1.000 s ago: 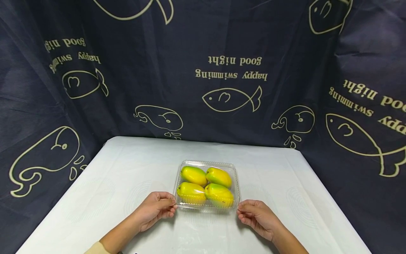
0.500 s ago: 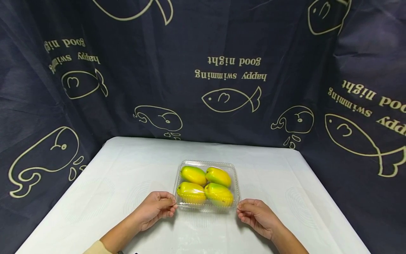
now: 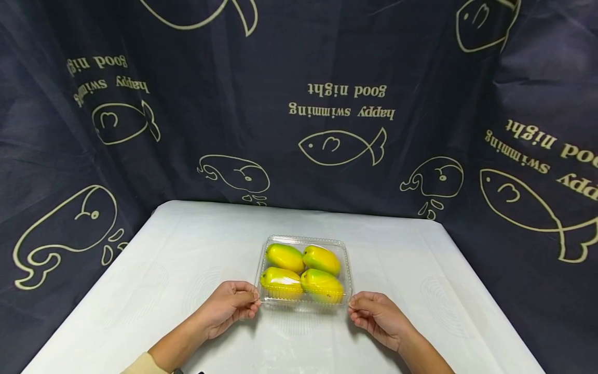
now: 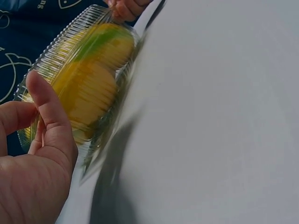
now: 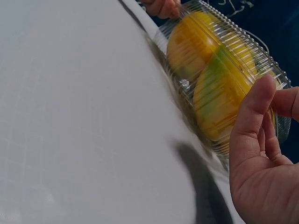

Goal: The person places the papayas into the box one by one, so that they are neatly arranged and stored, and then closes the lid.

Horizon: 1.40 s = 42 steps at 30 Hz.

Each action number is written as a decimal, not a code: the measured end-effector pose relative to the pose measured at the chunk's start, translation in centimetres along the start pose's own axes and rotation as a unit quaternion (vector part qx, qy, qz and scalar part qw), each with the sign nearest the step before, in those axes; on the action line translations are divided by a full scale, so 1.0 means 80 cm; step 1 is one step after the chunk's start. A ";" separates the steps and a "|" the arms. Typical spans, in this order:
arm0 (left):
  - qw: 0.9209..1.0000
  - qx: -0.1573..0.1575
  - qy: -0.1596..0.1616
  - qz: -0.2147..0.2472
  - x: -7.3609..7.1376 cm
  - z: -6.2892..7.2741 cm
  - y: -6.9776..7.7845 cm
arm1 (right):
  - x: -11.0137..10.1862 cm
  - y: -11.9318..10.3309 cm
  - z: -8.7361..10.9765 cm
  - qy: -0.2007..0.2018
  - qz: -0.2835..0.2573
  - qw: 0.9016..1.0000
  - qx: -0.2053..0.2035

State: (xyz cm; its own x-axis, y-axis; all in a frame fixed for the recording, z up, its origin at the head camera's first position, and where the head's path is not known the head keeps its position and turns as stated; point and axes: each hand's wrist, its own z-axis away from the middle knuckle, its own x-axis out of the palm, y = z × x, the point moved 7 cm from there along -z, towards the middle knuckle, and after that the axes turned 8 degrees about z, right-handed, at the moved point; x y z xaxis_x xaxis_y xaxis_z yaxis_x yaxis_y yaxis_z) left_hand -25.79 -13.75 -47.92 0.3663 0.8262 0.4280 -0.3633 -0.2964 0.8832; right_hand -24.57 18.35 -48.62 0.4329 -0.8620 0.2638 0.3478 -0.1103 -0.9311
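Note:
A clear plastic box (image 3: 306, 239) with ribbed walls and a beaded rim stands on the white table. Inside it lie several yellow-green mangoes (image 3: 321, 284), in two rows. My left hand (image 3: 232, 307) pinches the near left corner between thumb and fingers. At the near right corner, my right hand (image 3: 379, 318) does the same. In the left wrist view, the left thumb (image 4: 46, 100) presses against the ribbed wall. The right wrist view shows the right thumb (image 5: 259, 102) at the box's edge, with mangoes (image 5: 224, 93) behind the plastic.
A white cloth with faint ring patterns covers the table (image 3: 196, 239). Behind it and at both sides hangs a dark blue curtain (image 3: 261, 78) with fish and whale drawings. A beige sleeve (image 3: 146, 364) shows at the bottom left.

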 end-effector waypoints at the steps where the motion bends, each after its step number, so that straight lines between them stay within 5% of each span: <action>1: 1.000 0.001 0.000 -0.001 0.000 0.000 0.000 | 0.000 0.000 0.000 -0.001 0.001 1.000 -0.001; 17: 1.000 0.012 0.007 -0.015 0.000 -0.001 0.003 | 0.000 -0.004 -0.003 -0.010 0.019 1.000 -0.019; 42: 1.000 -0.006 0.001 -0.011 -0.003 -0.001 -0.004 | -0.006 0.004 -0.001 -0.015 0.003 1.000 0.015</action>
State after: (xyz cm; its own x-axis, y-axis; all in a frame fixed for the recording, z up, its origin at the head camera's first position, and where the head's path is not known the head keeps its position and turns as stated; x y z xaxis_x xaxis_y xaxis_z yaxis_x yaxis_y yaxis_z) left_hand -25.85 -13.84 -48.30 0.3719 0.8335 0.4085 -0.3655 -0.2730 0.8899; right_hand -24.70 18.69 -49.02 0.4588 -0.8476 0.2666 0.3697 -0.0907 -0.9247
